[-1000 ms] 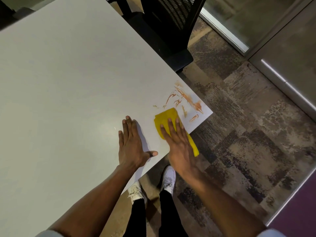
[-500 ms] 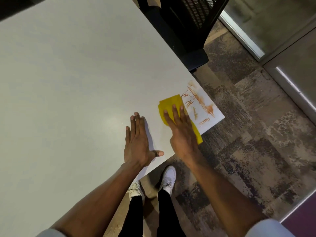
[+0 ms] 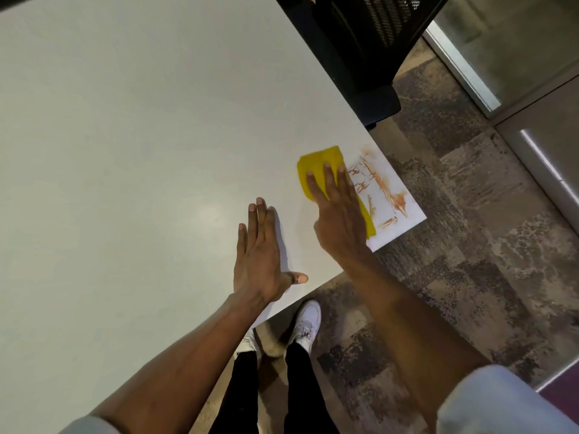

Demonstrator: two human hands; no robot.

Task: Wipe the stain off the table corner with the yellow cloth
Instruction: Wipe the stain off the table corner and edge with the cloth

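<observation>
Nearest the viewer, the left hand (image 3: 260,258) lies open and flat on the white counter (image 3: 141,136), likely for bracing, while beyond it the right hand (image 3: 340,214) presses flat on the yellow cloth (image 3: 318,162), touching the orange-brown stain (image 3: 383,191) at the counter's corner.

Right hand (image 3: 340,214) presses yellow cloth (image 3: 316,166) flat beside the stain (image 3: 380,189).
</observation>
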